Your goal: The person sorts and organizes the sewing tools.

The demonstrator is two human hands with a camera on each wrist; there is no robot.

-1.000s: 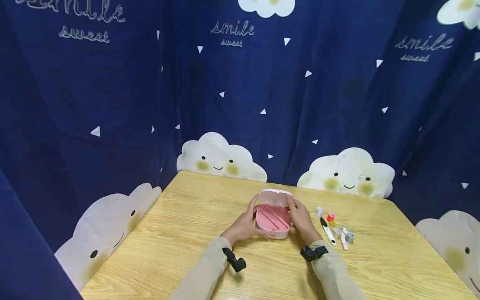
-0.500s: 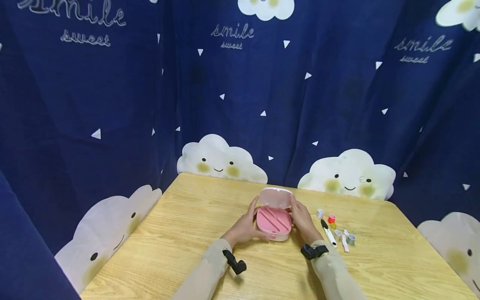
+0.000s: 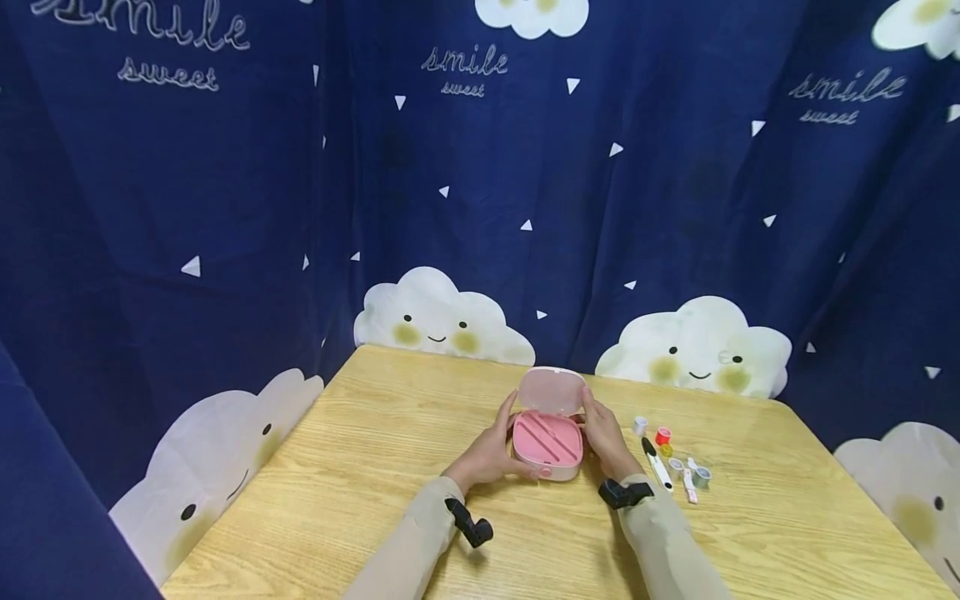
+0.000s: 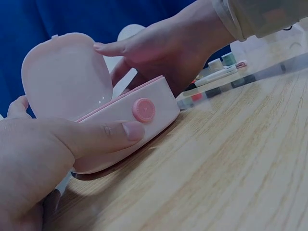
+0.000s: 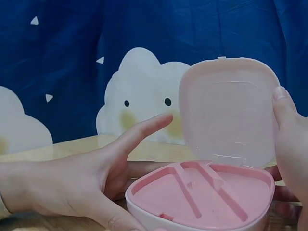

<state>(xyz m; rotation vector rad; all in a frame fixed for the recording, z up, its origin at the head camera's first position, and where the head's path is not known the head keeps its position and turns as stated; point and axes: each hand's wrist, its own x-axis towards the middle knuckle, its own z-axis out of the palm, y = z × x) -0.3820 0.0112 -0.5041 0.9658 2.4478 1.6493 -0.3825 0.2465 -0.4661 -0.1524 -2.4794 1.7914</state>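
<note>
A pink and white hinged box [image 3: 547, 446] rests on the table with its translucent pink lid [image 5: 228, 108] raised upright at the back. A pink tray [image 5: 202, 195] with slanted grooves fills its base. Around the left side, my left hand [image 3: 486, 454] grips the base, its thumb [image 4: 113, 136] along the front just below the round pink button [image 4: 144, 110]. My right hand [image 3: 606, 437] is at the right side, thumb against the lid's right edge and fingers curled low beside the base, partly hidden behind it.
Right of the box lie a black and white slim tool [image 3: 657, 464], a white spool [image 3: 640, 426], a red spool [image 3: 663, 436], a grey-green spool [image 3: 702, 477] and a small pink and white item [image 3: 689, 486]. A dark blue curtain [image 3: 480, 208] hangs behind the table [image 3: 420, 392].
The lid has swung further up and back, with my right thumb following its edge. My left hand keeps its hold on the base.
</note>
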